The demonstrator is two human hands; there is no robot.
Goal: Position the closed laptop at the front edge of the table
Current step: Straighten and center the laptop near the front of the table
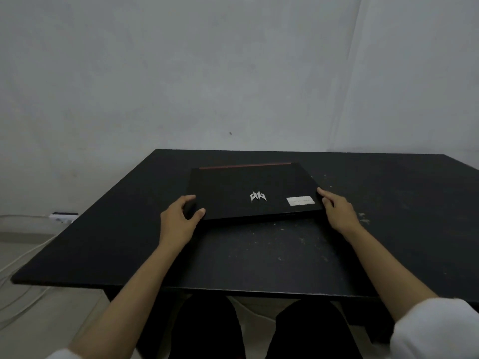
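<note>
A closed black laptop (248,187) with a silver logo, a white sticker and a red strip along its far edge lies on the black table (259,257), around the middle. My left hand (178,218) grips its near left corner, thumb on the lid. My right hand (337,211) holds its right edge near the front corner. The laptop's near edge looks slightly raised off the table. A wide band of bare tabletop lies between the laptop and the table's front edge (259,291).
A pale wall stands right behind the table. On the floor to the left are a white power strip (63,217) and white cables (23,257). My legs in dark trousers are under the front edge.
</note>
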